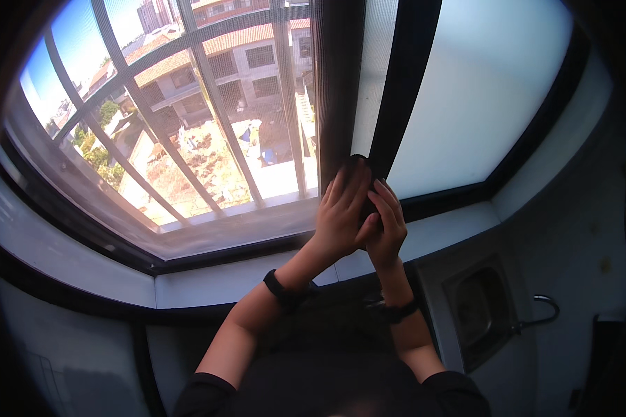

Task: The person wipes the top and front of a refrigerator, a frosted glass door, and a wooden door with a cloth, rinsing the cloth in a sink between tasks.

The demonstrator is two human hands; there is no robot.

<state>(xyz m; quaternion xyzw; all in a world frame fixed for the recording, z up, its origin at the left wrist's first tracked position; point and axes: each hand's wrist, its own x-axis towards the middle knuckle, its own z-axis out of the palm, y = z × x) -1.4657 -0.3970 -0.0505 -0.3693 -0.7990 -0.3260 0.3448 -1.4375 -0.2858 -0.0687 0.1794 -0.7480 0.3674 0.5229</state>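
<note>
Both of my hands are raised together at the lower part of a dark window frame (341, 104), above the sill. My left hand (340, 213) lies with its fingers pointing up along a dark object (359, 161), whose kind I cannot tell in the shadow. Close on its right, my right hand (388, 219) has bent fingers against the same dark area, and the thumbs lie close together. Whether either hand grips something is hidden by the shadow. A dark band circles each wrist. Left of the hands is a mesh screen (240, 104); to their right is a frosted glass pane (480, 94).
Metal bars (208, 99) stand outside the screen, with buildings beyond. A pale sill (203, 284) runs beneath the window. At the lower right, a sink (477, 307) with a curved metal faucet (545, 310) sits in a counter.
</note>
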